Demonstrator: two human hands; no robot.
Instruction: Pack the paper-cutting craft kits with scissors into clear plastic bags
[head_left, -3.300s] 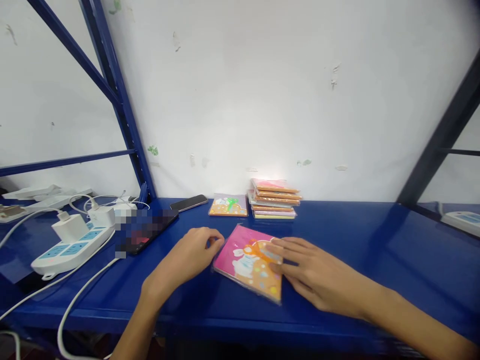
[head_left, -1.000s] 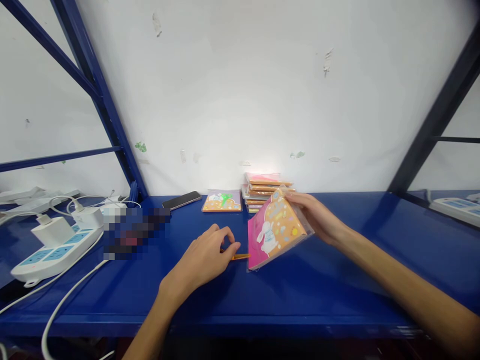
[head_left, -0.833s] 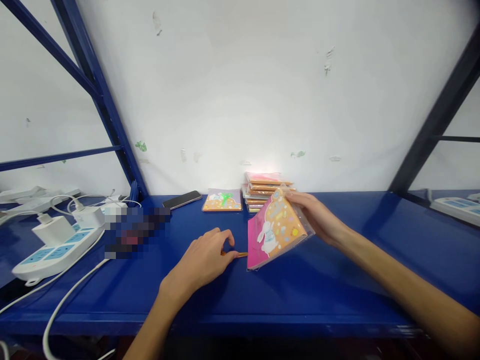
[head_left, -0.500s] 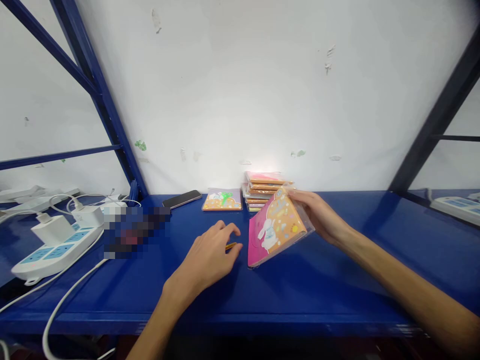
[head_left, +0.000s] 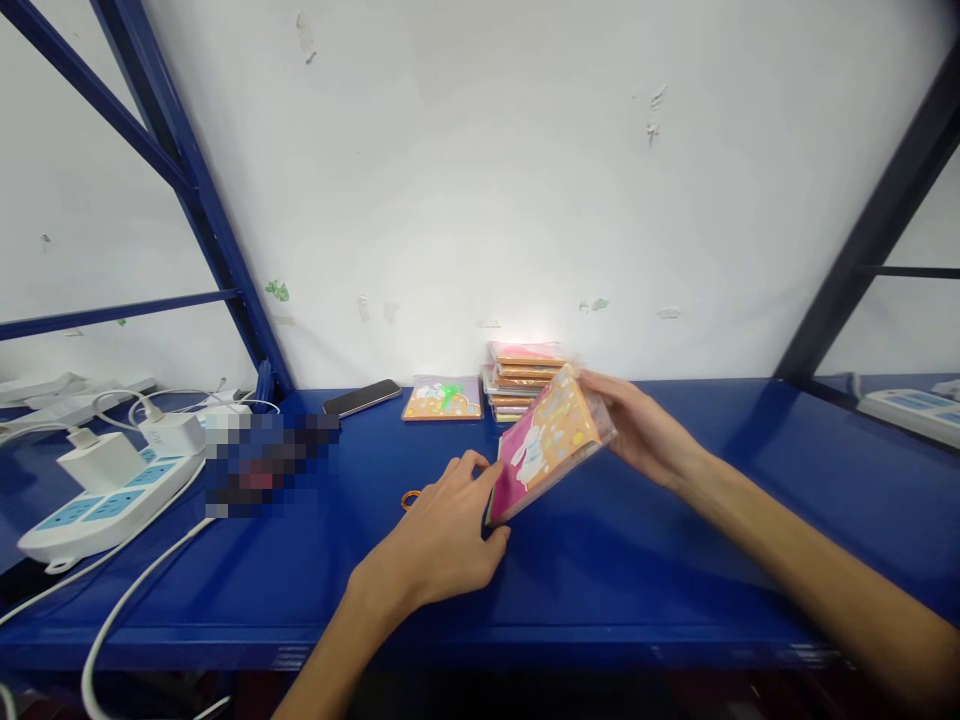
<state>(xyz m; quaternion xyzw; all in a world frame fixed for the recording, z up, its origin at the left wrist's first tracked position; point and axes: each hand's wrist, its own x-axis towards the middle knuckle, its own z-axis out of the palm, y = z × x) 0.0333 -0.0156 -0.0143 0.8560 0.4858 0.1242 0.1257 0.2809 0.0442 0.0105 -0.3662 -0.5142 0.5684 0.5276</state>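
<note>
This looks like a plain stockroom or back workroom rather than a home. A blue steel shelving unit [head_left: 600, 625] with slotted uprights [head_left: 202, 220] stands against a scuffed white wall [head_left: 450, 180] with flaking patches. At the left of the shelf, a power strip [head_left: 97, 520] holds a white charger [head_left: 97, 462], with white cables [head_left: 127, 610] trailing over the near edge, and a second power strip [head_left: 907, 405] lies at the far right. Near the wall sit a smartphone [head_left: 362, 397] and a stack of plastic-wrapped packets [head_left: 521, 380], like small stock
</note>
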